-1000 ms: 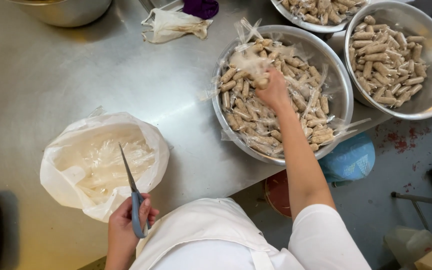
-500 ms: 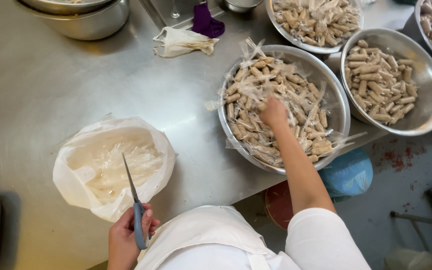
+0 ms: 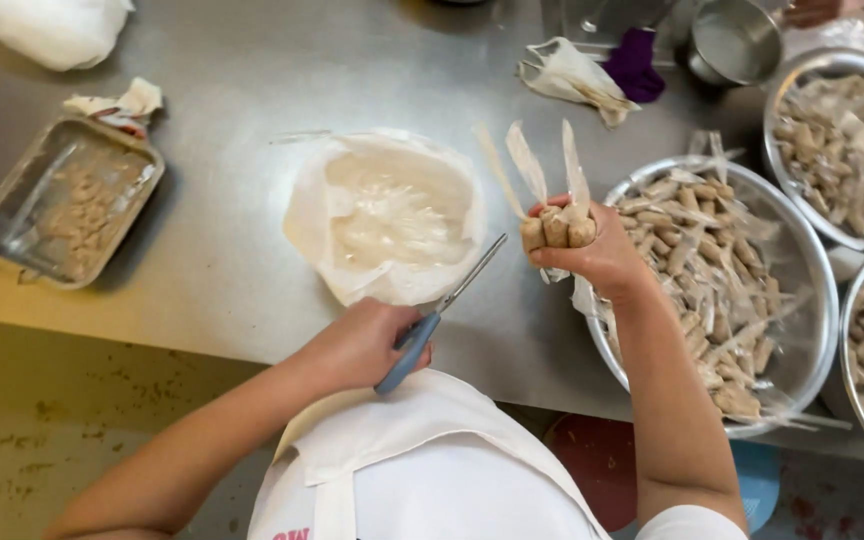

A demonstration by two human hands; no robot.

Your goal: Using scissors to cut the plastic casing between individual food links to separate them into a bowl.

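Sausages (image 3: 556, 230) — three, wrappers sticking up — sit gripped in your right hand (image 3: 602, 255); left hand (image 3: 362, 345) grips scissors (image 3: 439, 312), handles hidden, beside the white bag (image 3: 387, 215).

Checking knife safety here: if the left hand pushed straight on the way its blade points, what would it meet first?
Probably the right hand with its wrapped sticks: the blade in the left hand points up-right at them, past the bag. Heights are unclear.

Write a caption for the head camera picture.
Right hand lifts wrapped sausages; left hand holds scissors.
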